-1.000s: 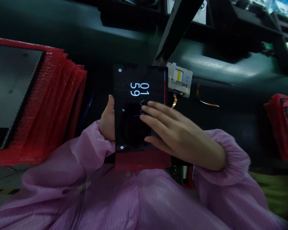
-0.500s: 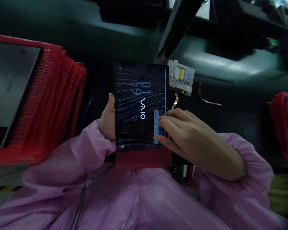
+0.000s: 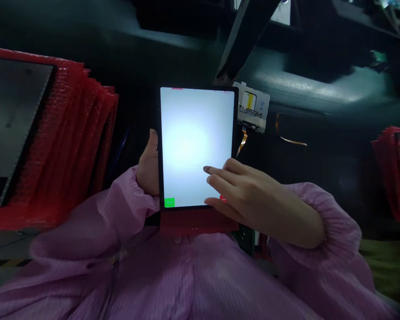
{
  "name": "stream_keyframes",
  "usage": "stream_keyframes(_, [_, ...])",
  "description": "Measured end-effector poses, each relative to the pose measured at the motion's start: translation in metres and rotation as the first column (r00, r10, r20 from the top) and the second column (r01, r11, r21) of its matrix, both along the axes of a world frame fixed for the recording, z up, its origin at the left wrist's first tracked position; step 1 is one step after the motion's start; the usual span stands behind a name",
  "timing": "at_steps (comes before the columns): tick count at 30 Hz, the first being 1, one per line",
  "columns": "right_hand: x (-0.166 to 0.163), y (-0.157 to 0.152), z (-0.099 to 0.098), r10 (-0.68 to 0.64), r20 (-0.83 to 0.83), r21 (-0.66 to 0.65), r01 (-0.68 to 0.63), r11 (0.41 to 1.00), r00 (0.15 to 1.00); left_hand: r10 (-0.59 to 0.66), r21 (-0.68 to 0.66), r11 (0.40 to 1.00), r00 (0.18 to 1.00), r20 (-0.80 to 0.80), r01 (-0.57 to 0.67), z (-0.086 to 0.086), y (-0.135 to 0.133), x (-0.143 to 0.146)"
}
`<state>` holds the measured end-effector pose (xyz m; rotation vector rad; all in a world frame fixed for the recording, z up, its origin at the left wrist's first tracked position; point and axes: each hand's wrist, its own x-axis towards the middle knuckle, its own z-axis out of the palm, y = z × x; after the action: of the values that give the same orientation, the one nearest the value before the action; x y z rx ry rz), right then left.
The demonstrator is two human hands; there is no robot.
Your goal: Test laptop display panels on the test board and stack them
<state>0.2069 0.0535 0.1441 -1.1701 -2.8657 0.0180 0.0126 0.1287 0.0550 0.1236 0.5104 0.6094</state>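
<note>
left hand (image 3: 148, 170) holding tablet (image 3: 193, 133), right hand (image 3: 249, 189) perhaps touching

Dark workbench (image 3: 336, 160), bearing, from left to right: a leaning stack of red bubble-wrap sleeves (image 3: 71, 146); a pale, flat module (image 3: 257, 109) with a copper-coloured ribbon; a separate, bent copper-coloured strip (image 3: 291, 142); and a second red stack (image 3: 388, 173).

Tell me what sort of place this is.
Probably an electronics factory or repair bench: a bare electronic module with an orange flex cable lies beside the lit display, and a flat panel rests atop stacked red bubble-wrap sleeves.
</note>
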Motion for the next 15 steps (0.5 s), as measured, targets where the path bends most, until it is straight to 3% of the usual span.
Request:
stream_keyframes(4, [0.004, 0.005, 0.000, -0.066, -0.097, -0.002, 0.066, 0.998, 0.993, -0.015, -0.018, 1.000, 1.000, -0.008, 0.014, 0.001, -0.003, 0.003])
stream_keyframes(10, [-0.009, 0.021, -0.021, -0.313, -0.166, 0.096, 0.331, 0.939, 0.935, -0.017, -0.008, 1.000, 0.999, -0.028, 0.016, 0.016, -0.012, 0.014])
stream_keyframes(15, [-0.023, 0.020, -0.043, -0.333, -0.104, 0.116, 0.344, 0.932, 0.937, 0.027, -0.044, 0.999, 0.995, -0.093, -0.032, 0.019, -0.012, 0.015])
